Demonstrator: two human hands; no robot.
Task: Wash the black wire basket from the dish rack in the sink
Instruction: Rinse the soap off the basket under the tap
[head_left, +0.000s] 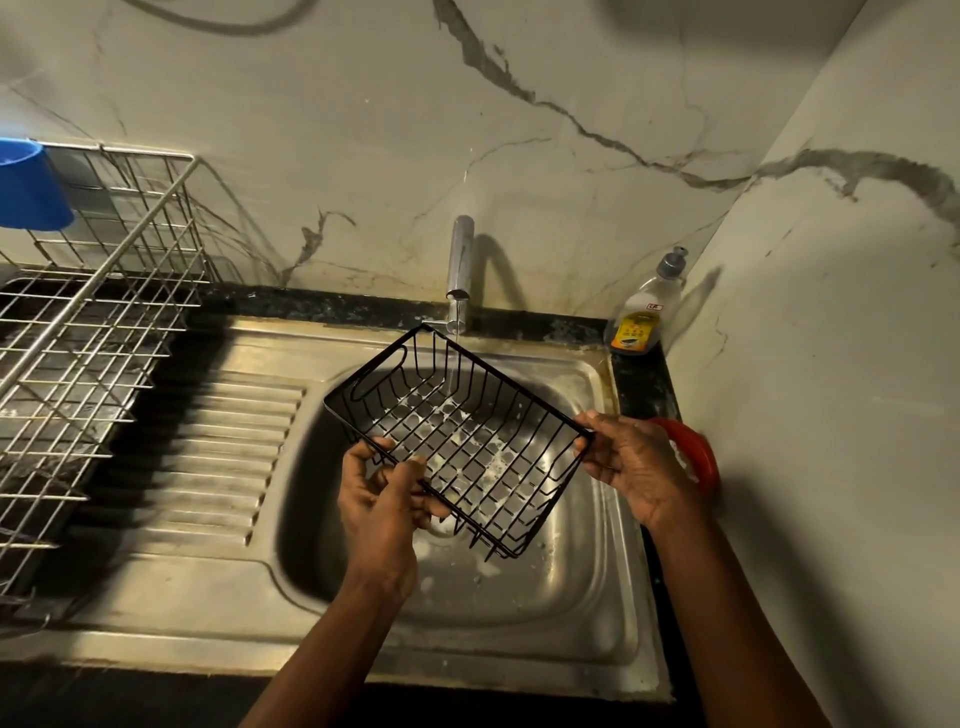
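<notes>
The black wire basket (470, 405) hangs tilted over the steel sink (582, 597), its far corner under the tap (460, 260). A thin stream of water falls from the tap into the basket. White suds cling to the basket's floor wires. My left hand (382, 499) grips the basket's near-left rim. My right hand (631, 467) holds its right corner. Soap foam lies around the drain below.
A metal dish rack (88, 332) stands on the left over the ribbed drainboard (223, 452), with a blue cup (28, 187) on its far corner. A dish soap bottle (647, 306) stands at the sink's back right. A red object (693, 452) lies behind my right hand.
</notes>
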